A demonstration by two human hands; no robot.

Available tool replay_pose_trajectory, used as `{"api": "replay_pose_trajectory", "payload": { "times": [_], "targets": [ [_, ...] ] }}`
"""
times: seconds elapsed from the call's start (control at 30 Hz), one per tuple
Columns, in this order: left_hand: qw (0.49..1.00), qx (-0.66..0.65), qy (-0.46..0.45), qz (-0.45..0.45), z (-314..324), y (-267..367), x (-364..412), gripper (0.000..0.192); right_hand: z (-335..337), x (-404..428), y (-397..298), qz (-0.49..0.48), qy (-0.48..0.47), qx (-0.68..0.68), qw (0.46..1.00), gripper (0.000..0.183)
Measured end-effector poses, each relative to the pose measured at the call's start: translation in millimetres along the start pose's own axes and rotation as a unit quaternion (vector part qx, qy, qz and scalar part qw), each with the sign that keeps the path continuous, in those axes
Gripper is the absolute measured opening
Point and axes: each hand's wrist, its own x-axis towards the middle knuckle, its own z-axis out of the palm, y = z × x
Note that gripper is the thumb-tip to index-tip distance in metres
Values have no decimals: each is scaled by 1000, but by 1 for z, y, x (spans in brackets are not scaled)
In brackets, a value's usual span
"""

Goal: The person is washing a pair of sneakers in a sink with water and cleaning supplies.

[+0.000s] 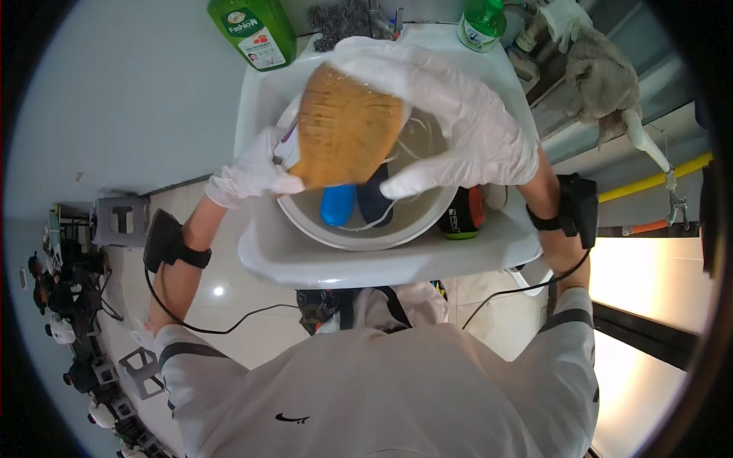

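Note:
A flat, fan-shaped brown piece (346, 129) with a row of dark slits is held up over a white basin (375, 245); its material I cannot tell. White gloves cover both hands. My left hand (257, 169) pinches its lower left corner. Along its upper edge lie the fingers of my right hand (452, 109), the thumb spread apart below; whether they grip it is unclear. Cloudy water (312, 214) in the basin holds a blue rounded object (338, 205), a dark blue one (375, 200) and white cord (372, 226). The brown piece hides the basin's far part.
The basin stands in a white sink (343, 276). A red, black and green object (462, 214) lies beside it. Green bottles (252, 31) (482, 26), a grey mesh pad (338, 23) and a faucet (383, 20) line the back. A cloth (601, 74) hangs right. People (69, 280) sit far left.

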Motion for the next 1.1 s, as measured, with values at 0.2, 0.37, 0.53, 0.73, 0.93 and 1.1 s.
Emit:
{"api": "replay_pose_trajectory", "payload": {
  "times": [0.2,0.37,0.53,0.73,0.93,1.1],
  "targets": [
    [964,-212,-120,104,1,-40,-4,80,-4,15,8,-61,-18,-82,995,41],
    [896,-387,-189,105,30,-59,14,79,21,16,29,27,92,116,989,26],
    [969,-226,-91,47,27,-46,23,83,42,10,34,84,201,272,937,13],
    [943,-313,3,112,33,-3,44,66,50,32,77,199,364,433,800,15],
    [962,-138,177,154,43,26,62,65,61,39,121,228,414,574,669,16],
    [994,-83,43,55,41,37,41,77,62,25,126,203,409,492,741,8]
  ]
}}
